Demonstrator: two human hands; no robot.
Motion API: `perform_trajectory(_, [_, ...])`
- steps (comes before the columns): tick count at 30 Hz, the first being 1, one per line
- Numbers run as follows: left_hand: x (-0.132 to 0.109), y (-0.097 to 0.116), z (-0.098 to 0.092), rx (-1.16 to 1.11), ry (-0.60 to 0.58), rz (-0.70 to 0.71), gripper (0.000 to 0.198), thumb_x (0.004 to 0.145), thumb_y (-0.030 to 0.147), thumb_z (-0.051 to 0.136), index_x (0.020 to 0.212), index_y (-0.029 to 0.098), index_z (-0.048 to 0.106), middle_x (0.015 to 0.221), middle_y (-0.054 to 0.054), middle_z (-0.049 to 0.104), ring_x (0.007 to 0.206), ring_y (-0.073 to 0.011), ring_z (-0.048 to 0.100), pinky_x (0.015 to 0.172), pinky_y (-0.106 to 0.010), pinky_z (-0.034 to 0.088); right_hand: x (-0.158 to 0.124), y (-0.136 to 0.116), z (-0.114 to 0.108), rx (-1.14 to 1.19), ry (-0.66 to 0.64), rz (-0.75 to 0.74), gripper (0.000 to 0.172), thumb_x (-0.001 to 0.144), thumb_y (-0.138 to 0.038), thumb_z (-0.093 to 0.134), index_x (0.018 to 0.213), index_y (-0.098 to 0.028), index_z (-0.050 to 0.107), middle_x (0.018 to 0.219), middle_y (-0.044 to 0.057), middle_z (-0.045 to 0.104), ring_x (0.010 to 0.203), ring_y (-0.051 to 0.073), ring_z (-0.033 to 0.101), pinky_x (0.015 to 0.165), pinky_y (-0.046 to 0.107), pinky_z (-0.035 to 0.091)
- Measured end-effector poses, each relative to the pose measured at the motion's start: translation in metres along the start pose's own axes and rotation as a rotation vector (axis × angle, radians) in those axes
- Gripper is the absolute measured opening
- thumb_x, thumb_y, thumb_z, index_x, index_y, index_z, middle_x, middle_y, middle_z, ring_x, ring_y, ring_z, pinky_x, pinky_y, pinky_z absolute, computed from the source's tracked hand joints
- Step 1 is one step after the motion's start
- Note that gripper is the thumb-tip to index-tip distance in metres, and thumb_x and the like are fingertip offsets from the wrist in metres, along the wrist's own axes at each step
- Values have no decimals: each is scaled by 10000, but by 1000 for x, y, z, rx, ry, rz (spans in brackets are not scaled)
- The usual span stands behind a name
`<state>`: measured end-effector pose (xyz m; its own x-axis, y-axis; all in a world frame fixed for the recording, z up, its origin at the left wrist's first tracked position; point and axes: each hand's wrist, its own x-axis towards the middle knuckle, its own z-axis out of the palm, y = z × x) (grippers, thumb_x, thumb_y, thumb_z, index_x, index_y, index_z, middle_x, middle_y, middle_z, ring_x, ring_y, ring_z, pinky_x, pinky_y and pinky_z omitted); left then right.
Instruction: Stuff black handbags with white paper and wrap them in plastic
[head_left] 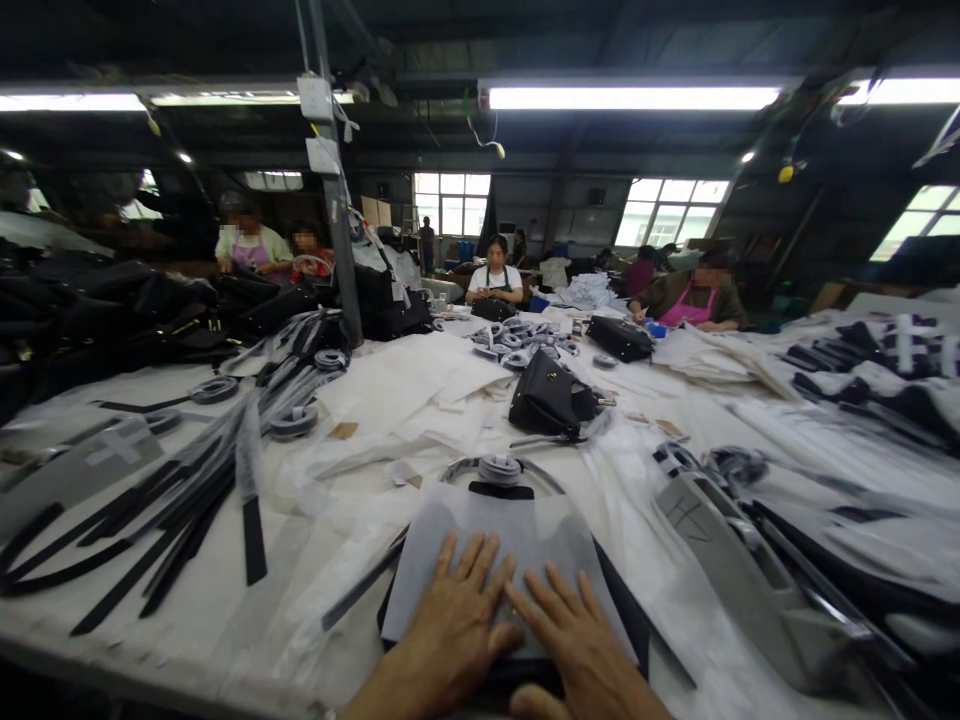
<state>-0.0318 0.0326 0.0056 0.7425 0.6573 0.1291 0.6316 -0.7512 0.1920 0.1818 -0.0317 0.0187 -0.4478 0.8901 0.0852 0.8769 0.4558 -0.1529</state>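
A grey wrapping sheet (525, 545) is spread over a black handbag (628, 622) at the near edge of the table (187, 625), with the bag's taped handle (500, 468) showing beyond it. The sheet is pressed down by the left hand (457, 625) and right hand (577, 640), laid side by side with fingers flat and splayed, nothing being gripped. The thin sheet could probably be creased or slid off the bag if the palms were dragged. The white-covered table is strewn with black straps (150, 540), tape rolls (292, 420) and another handbag (551, 400). Co-workers (495, 275) are seated further off under fluorescent tubes (634, 97).
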Motion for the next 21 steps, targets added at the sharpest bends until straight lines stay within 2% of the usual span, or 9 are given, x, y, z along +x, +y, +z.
perform_trajectory(1, [-1,-2,4,7,-6,-2,606,995,570,411,1522,282,319,1583,-121,321,1473,-321,271,1176,-638,226,7,-6,-19,76,-60,67,734,935,-726,383,1489,-249,453,1444,126,522,1297,390,520,1038,590,462])
perform_trajectory(3, [-1,-3,7,16,-13,6,641,981,542,477,1536,290,279,1586,-126,313,1470,-338,272,1168,-656,226,27,-19,-55,172,-81,195,672,1005,-639,295,1487,-198,453,1459,129,510,1329,323,504,1092,502,438])
perform_trajectory(6, [1,-2,8,-5,2,25,721,954,518,552,1554,338,193,1586,-106,320,1460,-362,284,1151,-685,231,57,-29,-77,172,-19,199,660,991,-628,388,1479,-190,463,1482,128,487,1395,328,416,1163,532,321])
perform_trajectory(9, [2,0,6,-78,-14,23,699,941,521,570,1538,342,254,1583,-99,328,1468,-367,263,1152,-701,205,69,-19,-52,132,26,148,600,995,-588,433,1468,-223,476,1490,98,488,1421,326,373,1189,583,225])
perform_trajectory(13, [1,0,-1,-247,-22,-70,733,875,514,649,1492,218,385,1574,-140,335,1474,-355,254,1189,-661,154,58,6,-1,61,23,183,502,1034,-488,393,1466,-247,479,1518,93,445,1424,338,363,1172,629,212])
perform_trajectory(15, [0,-4,-9,-385,33,-208,717,880,476,637,1481,170,396,1553,-163,371,1460,-346,296,1191,-609,232,54,11,10,47,17,227,497,1032,-484,397,1476,-271,463,1535,82,419,1437,348,333,1174,644,176])
perform_trajectory(17, [1,-10,-21,-507,74,-320,605,947,443,528,1466,153,413,1527,-160,420,1429,-308,371,1170,-522,333,54,11,10,53,-15,261,513,1022,-498,411,1483,-276,452,1547,75,399,1450,357,301,1180,646,140])
perform_trajectory(19, [6,-15,-32,-469,26,-259,499,977,387,480,1420,157,470,1454,-142,519,1345,-279,491,1123,-454,412,56,8,7,70,-41,273,514,1021,-493,411,1483,-270,452,1553,72,386,1456,357,286,1185,644,120])
perform_trajectory(21, [16,-17,-37,-222,-29,-77,378,937,286,551,1297,177,581,1262,-108,666,1133,-270,646,994,-413,520,58,7,6,79,-34,274,500,1021,-469,420,1476,-266,465,1552,69,389,1459,354,281,1188,641,111])
